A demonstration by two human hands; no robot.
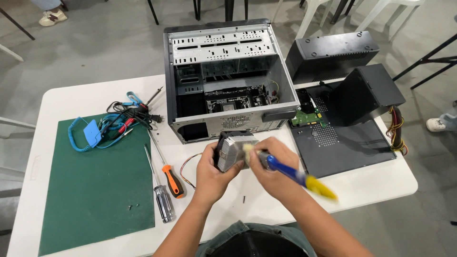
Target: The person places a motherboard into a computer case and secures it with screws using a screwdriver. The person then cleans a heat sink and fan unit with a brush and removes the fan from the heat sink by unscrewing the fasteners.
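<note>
Two screwdrivers lie on the white table point(71, 95), one orange-handled point(172, 180), one clear-handled point(163, 202), beside one green mat point(95, 190). One open computer case point(228, 76) stands behind. The left hand point(212, 173) grips a grey finned heatsink fan point(232, 151), held just above the table's front edge; the right hand point(276, 166) is closed round a blue-and-yellow-handled brush point(297, 177) touching it. A blue tag point(91, 132) sits on a coiled cord.

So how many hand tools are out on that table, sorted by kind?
Screwdrivers lying on the table: 2, one with an orange handle and one with a clear handle
Brushes: 1, blue and yellow, held in the right hand
Total: 3
</note>
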